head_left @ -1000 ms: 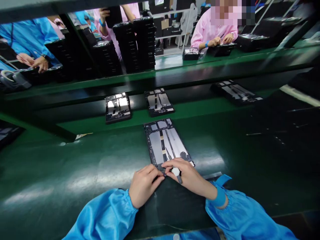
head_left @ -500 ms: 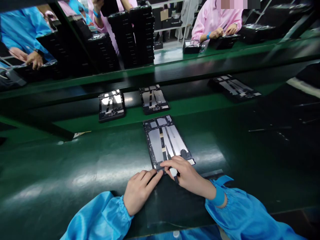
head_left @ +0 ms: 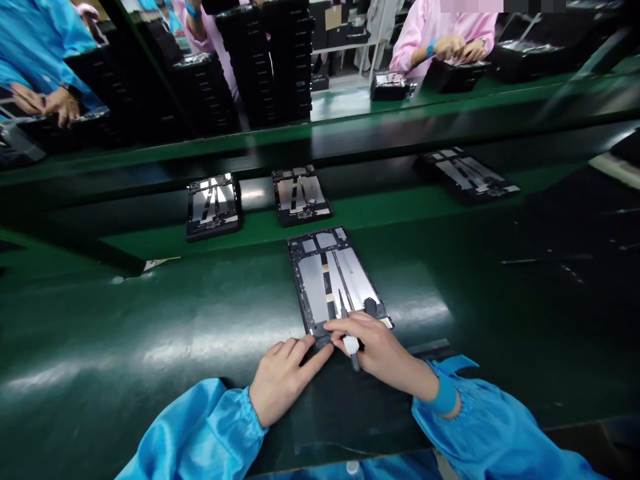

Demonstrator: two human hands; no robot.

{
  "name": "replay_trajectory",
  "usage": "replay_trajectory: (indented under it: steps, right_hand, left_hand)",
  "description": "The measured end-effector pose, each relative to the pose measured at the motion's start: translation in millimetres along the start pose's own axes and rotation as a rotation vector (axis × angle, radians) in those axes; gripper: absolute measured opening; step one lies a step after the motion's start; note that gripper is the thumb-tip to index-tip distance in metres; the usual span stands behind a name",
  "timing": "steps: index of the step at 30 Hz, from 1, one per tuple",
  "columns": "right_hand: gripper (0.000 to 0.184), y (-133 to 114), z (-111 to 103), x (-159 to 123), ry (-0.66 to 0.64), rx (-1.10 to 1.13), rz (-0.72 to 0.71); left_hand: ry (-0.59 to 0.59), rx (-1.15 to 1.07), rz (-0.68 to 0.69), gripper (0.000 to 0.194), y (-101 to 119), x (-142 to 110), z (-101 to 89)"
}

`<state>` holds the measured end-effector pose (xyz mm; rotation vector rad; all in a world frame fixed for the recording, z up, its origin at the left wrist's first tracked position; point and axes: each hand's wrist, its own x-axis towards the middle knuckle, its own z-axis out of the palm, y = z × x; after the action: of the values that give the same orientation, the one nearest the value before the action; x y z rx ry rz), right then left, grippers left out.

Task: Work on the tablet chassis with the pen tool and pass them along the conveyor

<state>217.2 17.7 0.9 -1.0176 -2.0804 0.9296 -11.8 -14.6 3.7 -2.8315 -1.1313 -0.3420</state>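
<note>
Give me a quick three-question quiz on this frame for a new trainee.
1. True or false: the right hand grips a white-handled tool.
2. Which wrist shows a blue wristband? A: left. B: right.
3. Fill in the blank: the dark device frame lies on a ___ surface.

Key: 1 true; 2 B; 3 green.
</note>
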Motion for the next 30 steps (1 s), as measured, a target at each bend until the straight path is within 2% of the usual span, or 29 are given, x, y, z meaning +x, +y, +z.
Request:
replay_trajectory:
  steps: [3, 7, 12, 15, 18, 24, 30]
  right_hand:
    - [0.021, -8.6, -15.2, -4.9, 0.03, 0.126, 0.039]
    - [0.033, -19.0, -30.3, -15.5, -0.016, 0.272, 0.177]
    - [0.035, -11.8, -20.9, -22.6, -0.032, 0.392, 0.313]
    - [0.024, -7.4, -14.0, -21.2, -0.023, 0.387, 0.387]
    - [0.013, -8.8, -13.2, -18.0, -0.015, 0.308, 0.353]
    - [0.01, -9.9, -20.9, -16.0, 0.012, 0.218, 0.234]
    - [0.011, 3.2, -28.2, -22.9, 0.077, 0.178, 0.302]
  left_hand:
    - [-0.006, -0.076, -0.067, 0.038, 4.0, 0.4, 2.0]
    - [-0.023, -0.161, -0.112, 0.035, 6.6, 2.5, 1.8]
    - [-0.022, -0.187, -0.121, 0.035, 6.6, 4.2, 0.7]
    - [-0.01, -0.186, -0.117, 0.035, 6.5, 4.4, 0.9]
    - [0.017, -0.193, -0.115, 0.033, 6.1, 5.0, 1.1]
    - [0.031, -0.209, -0.109, 0.033, 4.6, 4.9, 0.8]
    - [0.033, -0.183, -0.101, 0.033, 5.5, 3.8, 2.1]
